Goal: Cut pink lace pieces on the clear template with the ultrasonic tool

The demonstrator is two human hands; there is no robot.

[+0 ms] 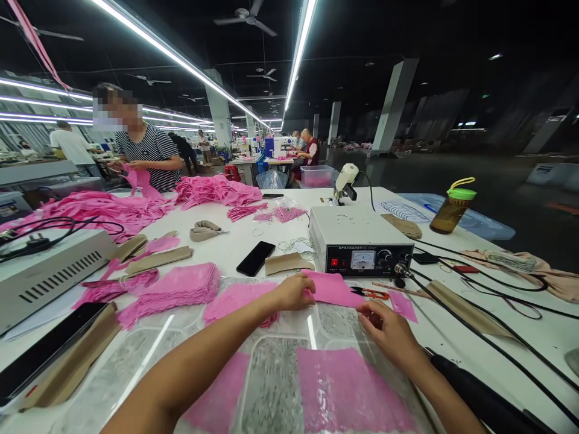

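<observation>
A flat pink fabric piece (pixel 332 289) is stretched between my hands, just in front of the grey control box. My left hand (pixel 296 292) closes its curled fingers on the fabric's left edge. At its right corner, the thumb and fingertips of my right hand (pixel 384 325) pinch the cloth. Below them, a larger pink cloth (pixel 353 389) lies on the clear-covered work surface (pixel 271 383). A stack of pink pieces (pixel 244 301) sits partly behind my left forearm, and another pink stack (pixel 178 288) lies farther left. Orange-handled snips (pixel 373 293) rest beyond my right fingers.
The grey control box (pixel 362 232) has cables running right. A black phone (pixel 256 258), beige fabric strips (pixel 289 263) and a green-lidded bottle (pixel 453 208) stand or lie around. Pink heaps (pixel 217 190) fill the far left, where a person in a striped shirt (pixel 147 157) handles pink cloth.
</observation>
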